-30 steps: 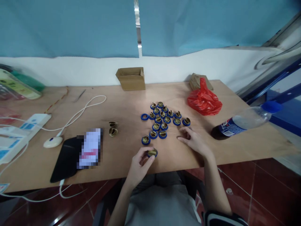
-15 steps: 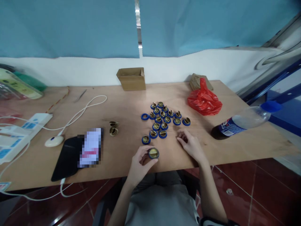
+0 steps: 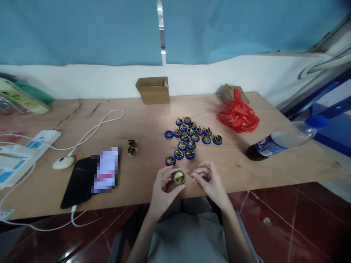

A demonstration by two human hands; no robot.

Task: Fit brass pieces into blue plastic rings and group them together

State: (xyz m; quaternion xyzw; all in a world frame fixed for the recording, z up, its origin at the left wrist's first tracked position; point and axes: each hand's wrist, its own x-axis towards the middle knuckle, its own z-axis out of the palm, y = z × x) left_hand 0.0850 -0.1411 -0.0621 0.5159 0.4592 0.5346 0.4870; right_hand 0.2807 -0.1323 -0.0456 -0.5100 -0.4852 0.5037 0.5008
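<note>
My left hand [image 3: 163, 188] pinches a round brass piece ringed in blue [image 3: 179, 177] just above the near edge of the wooden table [image 3: 148, 120]. My right hand [image 3: 207, 179] is close beside it on the right, fingers curled together as in a pinch; whether it holds anything I cannot make out. Beyond my hands lies a cluster of several matching brass pieces in blue rings [image 3: 192, 138], with one bare blue ring [image 3: 169, 134] at its left. Two bare brass pieces [image 3: 132, 148] lie further left.
A phone on a black pad [image 3: 82, 180], a white mouse [image 3: 63, 162] and a power strip [image 3: 30, 146] lie at the left. A cardboard box [image 3: 153, 90] stands at the back, a red plastic bag [image 3: 238, 116] and a tilted bottle [image 3: 282, 140] at the right.
My right hand has left the table beside the cluster and come in toward my left hand. The left hand has turned the brass piece to face up.
</note>
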